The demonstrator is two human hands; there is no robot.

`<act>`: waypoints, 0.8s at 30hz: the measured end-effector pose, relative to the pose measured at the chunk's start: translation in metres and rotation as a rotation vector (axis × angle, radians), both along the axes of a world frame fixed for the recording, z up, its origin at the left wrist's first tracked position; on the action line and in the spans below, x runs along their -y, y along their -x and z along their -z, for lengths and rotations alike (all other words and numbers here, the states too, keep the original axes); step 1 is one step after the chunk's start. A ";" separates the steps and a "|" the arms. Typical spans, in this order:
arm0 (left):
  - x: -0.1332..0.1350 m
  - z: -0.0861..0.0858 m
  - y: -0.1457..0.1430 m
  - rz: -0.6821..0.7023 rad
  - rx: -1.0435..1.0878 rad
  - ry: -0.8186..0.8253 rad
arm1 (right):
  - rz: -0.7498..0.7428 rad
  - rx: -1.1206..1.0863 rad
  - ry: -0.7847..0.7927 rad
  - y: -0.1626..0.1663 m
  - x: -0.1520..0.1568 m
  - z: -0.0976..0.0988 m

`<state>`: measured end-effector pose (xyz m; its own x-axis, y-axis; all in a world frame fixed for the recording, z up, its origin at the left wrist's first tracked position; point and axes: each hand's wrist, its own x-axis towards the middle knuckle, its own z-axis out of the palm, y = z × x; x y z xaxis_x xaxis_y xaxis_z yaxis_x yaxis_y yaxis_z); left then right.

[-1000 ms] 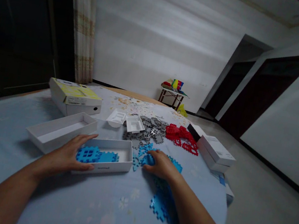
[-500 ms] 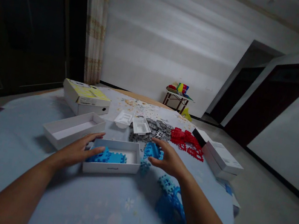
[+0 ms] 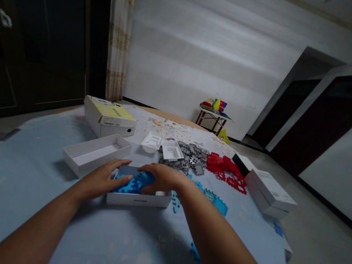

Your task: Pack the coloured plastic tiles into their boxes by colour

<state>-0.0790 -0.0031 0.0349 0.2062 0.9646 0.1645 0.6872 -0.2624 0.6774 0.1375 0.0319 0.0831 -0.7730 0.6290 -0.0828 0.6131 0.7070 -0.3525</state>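
Observation:
A small white box (image 3: 138, 198) holds blue puzzle pieces (image 3: 135, 183) on a round table with a pale blue cloth (image 3: 18, 186). My left hand (image 3: 102, 179) rests on the box's left end, fingers stretched over the rim onto the pieces. My right hand (image 3: 163, 177) reaches over the box from the right, fingers curled down onto the blue pieces inside. More loose blue pieces (image 3: 214, 198) lie just right of the box.
An empty white tray (image 3: 96, 154) sits left of the box, a yellow-topped box (image 3: 109, 117) behind it. Two small white inserts (image 3: 163, 146), grey pieces (image 3: 192, 158), red pieces (image 3: 227, 170) and flat white boxes (image 3: 269, 190) lie further back and right.
My right hand carried blue pieces from the loose pile on the right leftward and now sits over the box. My left hand stayed on the box's left end.

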 end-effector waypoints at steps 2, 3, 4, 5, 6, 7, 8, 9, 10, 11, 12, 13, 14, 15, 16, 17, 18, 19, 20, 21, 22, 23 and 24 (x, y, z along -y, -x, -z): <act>-0.001 0.001 0.000 0.007 -0.030 -0.030 | -0.003 -0.017 0.086 -0.001 -0.002 0.000; -0.001 0.002 0.000 0.009 -0.039 -0.042 | 0.005 -0.032 0.134 -0.002 -0.002 0.001; -0.001 0.003 0.000 0.011 -0.044 -0.050 | 0.015 -0.051 0.179 -0.004 -0.002 0.002; -0.002 0.003 0.000 0.009 -0.046 -0.058 | 0.028 -0.073 0.217 -0.005 -0.001 0.003; -0.002 0.004 0.000 0.006 -0.047 -0.063 | 0.044 -0.098 0.247 -0.007 0.000 0.005; -0.003 0.005 0.000 0.003 -0.047 -0.066 | 0.061 -0.129 0.274 -0.010 0.000 0.006; -0.003 0.006 0.000 -0.002 -0.050 -0.066 | 0.075 -0.165 0.296 -0.012 0.001 0.008; -0.003 0.007 0.000 -0.007 -0.055 -0.066 | 0.089 -0.204 0.316 -0.014 0.002 0.009; -0.004 0.008 -0.001 -0.010 -0.063 -0.066 | 0.105 -0.244 0.329 -0.016 0.002 0.010; -0.004 0.008 -0.002 -0.014 -0.074 -0.068 | 0.124 -0.282 0.331 -0.018 0.002 0.011; -0.003 0.007 -0.003 -0.019 -0.086 -0.070 | 0.146 -0.314 0.322 -0.020 0.002 0.012; -0.003 0.007 -0.004 -0.030 -0.099 -0.074 | 0.171 -0.333 0.304 -0.021 0.002 0.014; -0.003 0.005 -0.006 -0.041 -0.114 -0.075 | 0.192 -0.338 0.285 -0.022 0.002 0.015; -0.002 0.004 -0.007 -0.052 -0.129 -0.077 | 0.204 -0.335 0.269 -0.022 0.003 0.016; -0.001 0.003 -0.009 -0.062 -0.145 -0.078 | 0.204 -0.329 0.257 -0.022 0.004 0.018; -0.001 0.002 -0.010 -0.070 -0.160 -0.079 | 0.193 -0.324 0.253 -0.022 0.005 0.019; -0.001 0.001 -0.012 -0.073 -0.172 -0.081 | 0.179 -0.326 0.255 -0.022 0.006 0.021; -0.001 0.001 -0.013 -0.077 -0.182 -0.082 | 0.166 -0.336 0.262 -0.022 0.007 0.021; -0.001 0.001 -0.013 -0.082 -0.189 -0.079 | 0.160 -0.356 0.270 -0.024 0.008 0.021; -0.001 0.001 -0.013 -0.087 -0.195 -0.075 | 0.165 -0.388 0.274 -0.027 0.008 0.021; -0.002 0.001 -0.013 -0.093 -0.200 -0.068 | 0.181 -0.429 0.274 -0.033 0.008 0.019; -0.003 0.002 -0.013 -0.098 -0.204 -0.061 | 0.210 -0.479 0.263 -0.041 0.007 0.017; -0.004 0.002 -0.012 -0.101 -0.208 -0.054 | 0.251 -0.531 0.242 -0.051 0.005 0.015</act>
